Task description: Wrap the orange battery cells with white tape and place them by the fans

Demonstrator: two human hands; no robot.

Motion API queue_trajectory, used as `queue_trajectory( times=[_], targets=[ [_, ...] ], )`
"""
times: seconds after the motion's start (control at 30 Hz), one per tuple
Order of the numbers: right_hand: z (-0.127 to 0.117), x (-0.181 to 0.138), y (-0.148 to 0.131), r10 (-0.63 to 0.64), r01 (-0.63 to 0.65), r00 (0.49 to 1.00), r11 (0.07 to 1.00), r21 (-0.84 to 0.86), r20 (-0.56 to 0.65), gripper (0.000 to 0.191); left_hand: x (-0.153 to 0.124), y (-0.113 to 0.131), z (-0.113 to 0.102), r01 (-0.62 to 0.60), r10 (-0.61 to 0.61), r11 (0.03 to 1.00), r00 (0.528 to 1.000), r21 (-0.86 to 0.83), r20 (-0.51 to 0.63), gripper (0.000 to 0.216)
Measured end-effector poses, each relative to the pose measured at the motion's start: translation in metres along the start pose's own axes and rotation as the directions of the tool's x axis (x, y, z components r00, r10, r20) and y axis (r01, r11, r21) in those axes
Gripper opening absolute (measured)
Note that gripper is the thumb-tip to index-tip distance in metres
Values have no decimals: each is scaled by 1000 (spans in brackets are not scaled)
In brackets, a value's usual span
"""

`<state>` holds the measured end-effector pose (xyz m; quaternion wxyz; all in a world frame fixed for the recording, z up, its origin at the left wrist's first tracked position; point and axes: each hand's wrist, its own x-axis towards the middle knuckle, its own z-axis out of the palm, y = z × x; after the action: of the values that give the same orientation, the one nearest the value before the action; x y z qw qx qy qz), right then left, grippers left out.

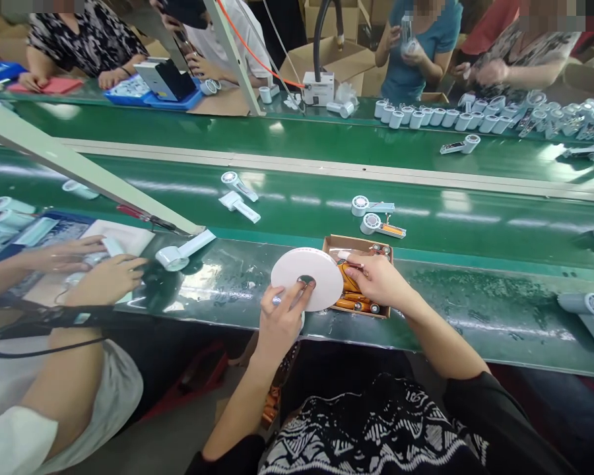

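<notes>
My left hand [280, 321] is closed on a large white roll of tape [307, 277], with my thumb at its dark centre hole, and it holds the roll upright at the near edge of the green bench. My right hand [376, 277] is pinched beside the roll's right edge, over a small cardboard box [361, 243] that holds several orange cylinders [355, 304]. What the right fingers pinch is too small to name.
Two white handheld fans [376, 214] lie on the green conveyor [297, 198] beyond the box, two more [238, 194] further left. A co-worker's hands [94, 267] work at my left. Another fan [587, 307] sits far right. People and rows of white parts [445, 117] line the far side.
</notes>
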<state>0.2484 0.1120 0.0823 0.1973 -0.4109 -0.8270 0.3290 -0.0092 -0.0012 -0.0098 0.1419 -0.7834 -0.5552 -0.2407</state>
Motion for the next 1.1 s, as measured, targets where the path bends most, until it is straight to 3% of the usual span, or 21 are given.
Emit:
queue_trajectory(
  times=[0.13,0.33,0.43,0.5,0.57,0.63,0.7,0.77,0.8,0.87,0.9,0.97,1.0,1.03,1.1],
  targets=[
    [3,-3,7,1,-3,998,999,33,59,20,4,2,-1,7,-7,998,1000,60,-6,83],
    [2,-4,22,108,-113,993,987,113,48,17,15,6,0,-23,23,998,1000,63,-2,83],
    [5,-3,32,169,-173,985,899,402,44,29,21,8,-2,-42,43,999,999,27,-19,81],
    [14,-4,35,241,-178,970,736,653,-7,45,26,9,-4,-41,42,999,998,26,-54,79],
    [31,-6,31,363,-87,921,541,836,-139,59,32,13,-3,-18,26,998,993,68,-119,74],
    [55,-10,21,509,88,804,409,908,-308,63,35,21,0,7,17,992,982,124,-189,67],
    [76,-13,10,608,244,670,361,900,-426,58,35,35,5,15,19,990,972,140,-235,60],
    [79,-12,6,627,313,624,347,884,-467,51,31,55,9,45,-25,995,973,83,-230,59],
    [70,-10,8,612,332,631,341,879,-476,47,28,64,11,52,-45,998,979,32,-198,59],
    [29,-6,22,558,412,635,340,846,-534,39,19,75,11,14,-21,995,997,-101,-70,59],
    [0,-4,33,533,499,584,360,788,-613,31,15,73,10,-9,10,986,1000,-164,5,59],
    [-61,-6,59,506,690,334,443,572,-795,14,5,49,10,30,-5,977,993,-212,117,57],
    [-86,-11,71,483,720,261,480,502,-836,11,0,28,10,116,-87,976,983,-187,159,56],
    [-104,-19,83,460,720,233,511,470,-857,12,-6,4,10,239,-210,961,958,-136,196,55],
    [-115,-45,101,458,648,303,543,533,-835,19,-21,-48,10,453,-417,891,852,-45,315,57]
  ],
)
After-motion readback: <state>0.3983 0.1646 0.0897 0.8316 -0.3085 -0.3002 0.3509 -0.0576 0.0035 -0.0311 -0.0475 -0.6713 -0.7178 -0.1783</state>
